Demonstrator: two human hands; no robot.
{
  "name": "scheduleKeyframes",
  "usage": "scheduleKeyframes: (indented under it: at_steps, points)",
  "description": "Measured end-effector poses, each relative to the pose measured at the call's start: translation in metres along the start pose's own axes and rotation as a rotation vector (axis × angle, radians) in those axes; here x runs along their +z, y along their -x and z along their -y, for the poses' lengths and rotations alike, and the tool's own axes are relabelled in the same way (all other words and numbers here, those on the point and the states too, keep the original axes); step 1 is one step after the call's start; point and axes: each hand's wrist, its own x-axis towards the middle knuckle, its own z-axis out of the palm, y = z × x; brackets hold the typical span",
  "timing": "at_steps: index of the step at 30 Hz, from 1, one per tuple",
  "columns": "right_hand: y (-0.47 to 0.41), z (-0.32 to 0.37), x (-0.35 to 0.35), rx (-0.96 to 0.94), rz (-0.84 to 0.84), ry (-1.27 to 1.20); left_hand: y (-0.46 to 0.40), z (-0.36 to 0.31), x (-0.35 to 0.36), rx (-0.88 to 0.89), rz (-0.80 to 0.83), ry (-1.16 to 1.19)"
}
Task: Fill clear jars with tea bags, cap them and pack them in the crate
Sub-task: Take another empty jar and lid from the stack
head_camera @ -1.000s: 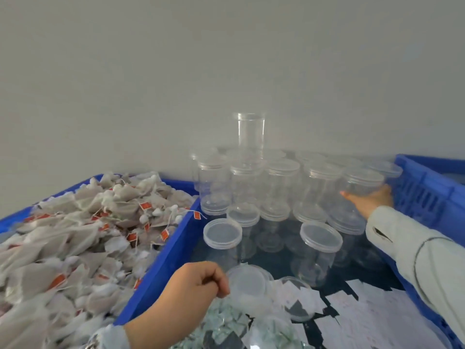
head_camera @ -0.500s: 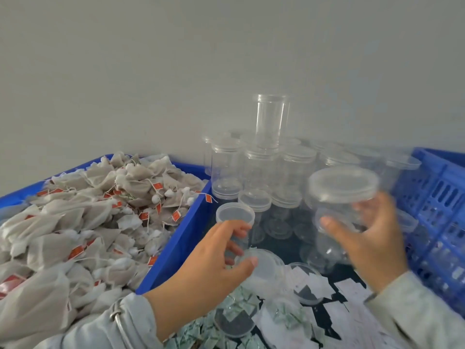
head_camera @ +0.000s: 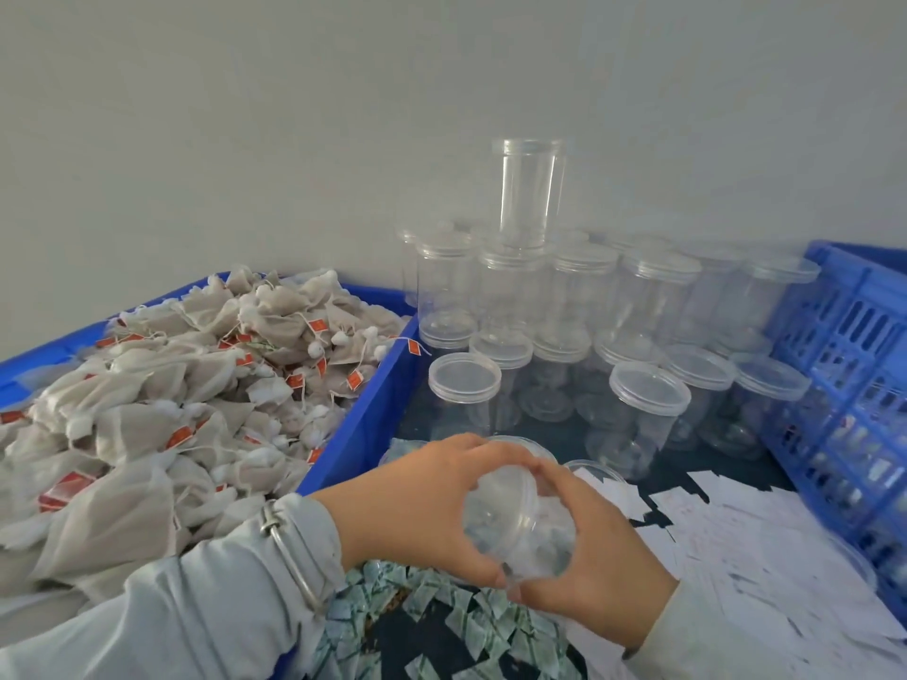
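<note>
both hands grip one clear jar [head_camera: 520, 527], tilted w/ lid end far-left: left hand [head_camera: 432, 503] on lid, right hand [head_camera: 589, 547] round body. tea bags [head_camera: 196, 385] lie left, nearer left hand.

Stacked capped jars [head_camera: 579, 306] filled the rear of the blue crate [head_camera: 854, 365], leaving no passage toward the wall. Open floor lay only between the front jar row and both hands, which blocked the near centre. Paper slips [head_camera: 765, 542] covered the right floor. Heaped tea bags [head_camera: 196, 385] obstructed the left bin.
</note>
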Motion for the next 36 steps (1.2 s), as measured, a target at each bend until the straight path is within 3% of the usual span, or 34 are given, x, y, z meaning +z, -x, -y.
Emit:
scheduleKeyframes:
  at_steps: [2, 4, 9, 15, 24, 31, 33, 36]
  points:
    - [0.004, 0.001, 0.002, -0.007, -0.04, 0.024, -0.002, -0.001, 0.003, -0.008, -0.046, -0.035]
    - [0.005, 0.004, 0.004, -0.118, -0.173, 0.197, -0.004, -0.002, 0.003, -0.076, -0.103, 0.004]
    - [0.003, 0.006, 0.01, -0.34, -0.494, 0.59, -0.009, -0.007, 0.001, -0.297, -0.184, 0.329]
    - [0.003, -0.004, 0.014, -0.368, -0.588, 0.73, -0.01, -0.012, 0.002, -0.42, -0.192, 0.607]
    - [0.001, -0.01, 0.023, -0.391, -0.701, 0.807, -0.009, -0.014, 0.001, -0.55, 0.023, 0.963]
    - [-0.002, -0.012, 0.024, -0.334, -0.769, 0.762, -0.009, -0.006, -0.008, -0.682, 0.189, 1.022]
    - [-0.002, -0.018, 0.016, -0.197, -0.84, 0.67, -0.007, 0.003, -0.014, -0.703, 0.151, 1.1]
    - [0.001, -0.028, 0.005, -0.032, -0.913, 0.479, -0.008, 0.013, -0.018, -0.715, -0.108, 1.137]
